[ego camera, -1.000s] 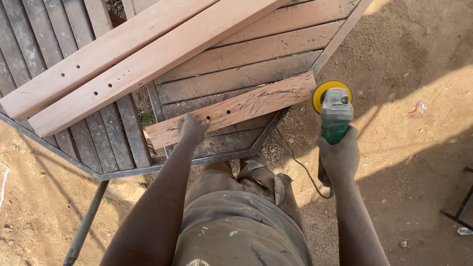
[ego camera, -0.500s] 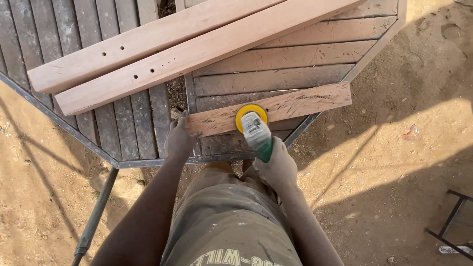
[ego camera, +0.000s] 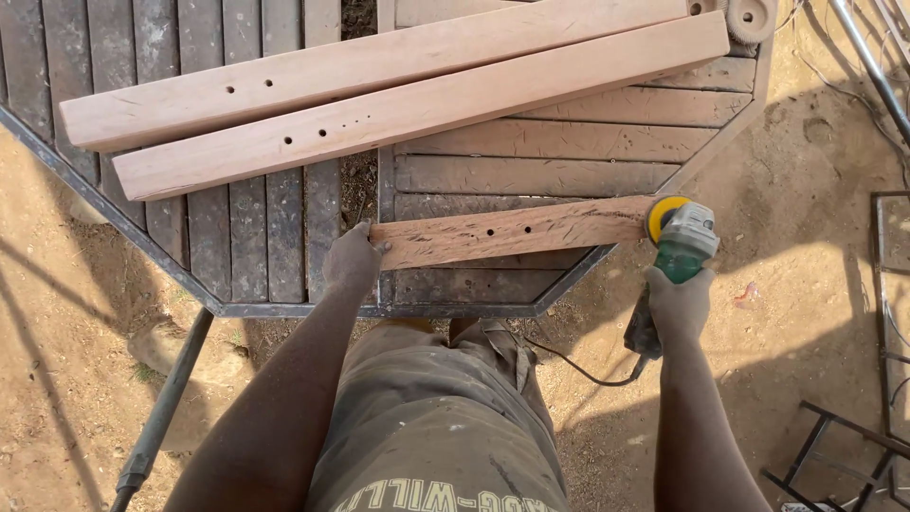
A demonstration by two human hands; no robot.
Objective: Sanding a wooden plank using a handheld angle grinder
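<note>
Left hand (ego camera: 353,258) clamped over the left end of a rough reddish plank (ego camera: 512,232), fingers curled down on it and pinning it flat to the slatted surface (ego camera: 237,237). Right hand (ego camera: 675,305) wrapped tight round the green body of an angle grinder (ego camera: 678,242), yellow disc meeting the plank's right end, close to the near right edge of the surface. Plank lying crosswise along the near side, left end under the left fingers, right end at the disc just beyond the right fingers. Cord (ego camera: 578,365) trailing from the grinder back over the sandy ground.

Judging by colour and texture: plank face looking coarse and dark along its whole length, no pale cleaned strip to be made out, so the smoothing seems barely begun, with nearly all of the face left. Two longer boards (ego camera: 398,90) lying farther off, pale and smooth, drilled with small holes, seemingly finished already. Cannot tell whether the disc is spinning.

Round wooden piece (ego camera: 749,17) at the far right corner; dark metal frames (ego camera: 834,446) on the ground to the right
</note>
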